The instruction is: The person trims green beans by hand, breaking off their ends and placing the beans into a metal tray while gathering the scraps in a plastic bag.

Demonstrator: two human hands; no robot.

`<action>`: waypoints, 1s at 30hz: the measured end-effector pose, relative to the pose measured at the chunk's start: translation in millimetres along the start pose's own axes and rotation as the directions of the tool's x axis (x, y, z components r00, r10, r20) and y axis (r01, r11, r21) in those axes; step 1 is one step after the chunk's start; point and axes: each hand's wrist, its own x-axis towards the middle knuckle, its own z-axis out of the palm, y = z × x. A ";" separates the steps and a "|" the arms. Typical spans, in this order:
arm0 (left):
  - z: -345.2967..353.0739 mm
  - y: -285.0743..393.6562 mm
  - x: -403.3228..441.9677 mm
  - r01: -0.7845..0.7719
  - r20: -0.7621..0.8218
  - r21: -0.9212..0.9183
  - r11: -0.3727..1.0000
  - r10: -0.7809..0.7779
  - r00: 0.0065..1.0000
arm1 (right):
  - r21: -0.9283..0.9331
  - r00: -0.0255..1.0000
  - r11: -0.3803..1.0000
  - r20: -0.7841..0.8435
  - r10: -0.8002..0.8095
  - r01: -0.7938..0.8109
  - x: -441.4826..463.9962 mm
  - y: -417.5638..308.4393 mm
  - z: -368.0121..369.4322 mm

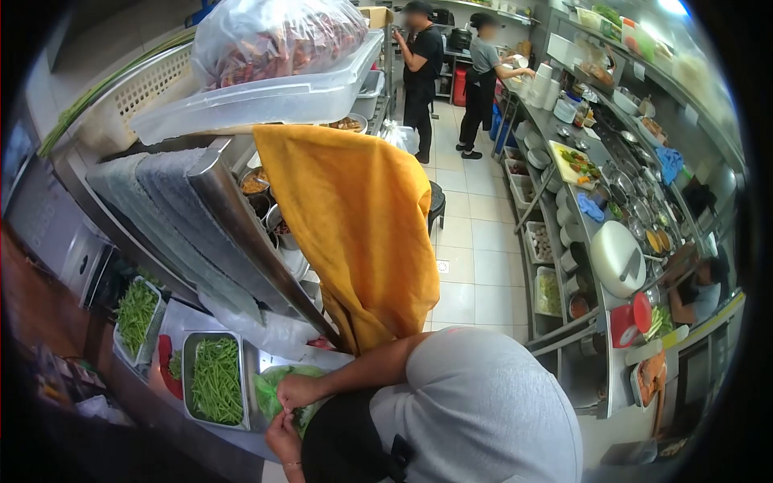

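The right hand (298,390) and left hand (282,439) pinch shut by a green bag (267,390), contents unclear. Green beans (217,380) fill the tray (244,386) beside them; what's left, I can't tell.

A pale counter (245,441) carries a metal tray (244,385) of green beans (216,378), its long sides pointing away from the person. Just left of the tray lies a red object (166,362), too unclear to name, with a few greens (175,365) between the two. Farther left and beyond stands a basket (162,322) of leafy greens (137,312). Right of the tray is a green bag (269,389); its underside is hidden. Clear plastic (270,334) spreads beyond the tray and to its right.
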 end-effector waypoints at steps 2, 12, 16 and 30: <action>-5.5 -1.3 -2.0 -0.006 -0.005 0.067 0.998 0.007 1.000 | 0.117 0.993 0.988 0.076 0.090 -0.099 2.7 2.4 2.7; -21.1 17.0 13.8 -0.255 -0.187 0.229 0.939 0.300 0.935 | 0.590 0.918 0.704 0.274 0.286 -0.395 8.9 12.5 6.1; -25.1 24.5 22.2 -0.166 -0.323 0.062 0.984 0.177 0.930 | 0.851 0.854 0.242 0.362 0.374 -0.467 15.7 -9.4 -7.2; -73.2 83.7 83.2 -0.423 -0.491 0.191 0.886 0.459 0.741 | 0.621 0.968 0.783 -0.171 0.181 -0.037 75.7 -81.7 -67.4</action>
